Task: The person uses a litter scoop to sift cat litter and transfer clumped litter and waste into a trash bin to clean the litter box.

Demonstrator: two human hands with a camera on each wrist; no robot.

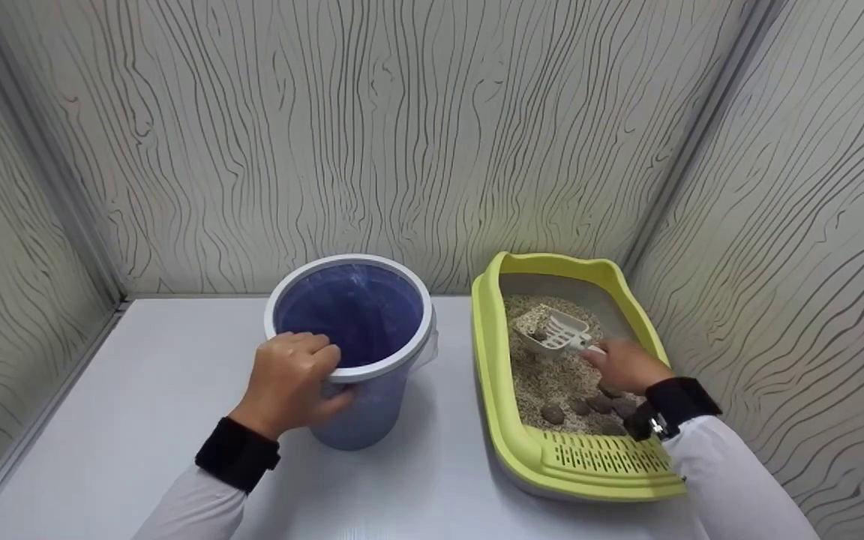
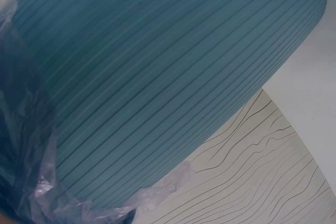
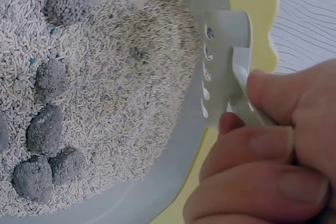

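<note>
My left hand (image 1: 289, 382) grips the near left rim of a blue bin (image 1: 361, 427) with a pale rim and a clear plastic liner. In the left wrist view the ribbed bin wall (image 2: 173, 66) fills most of the picture, with the liner (image 2: 31, 145) hanging over it. My right hand (image 1: 633, 365) holds the handle of a pale slotted litter scoop (image 1: 568, 324) over the litter box (image 1: 485, 345). Some litter and a dark clump (image 1: 540, 334) lie in the scoop. Several grey clumps (image 3: 44, 129) sit on the pellet litter (image 3: 126, 77) below.
The yellow-green litter box has a slotted front ledge (image 1: 604, 454) and stands right of the bin on a white table (image 1: 177, 360). Wood-patterned panels (image 1: 372, 135) close off the back and both sides. The box is close to the right panel.
</note>
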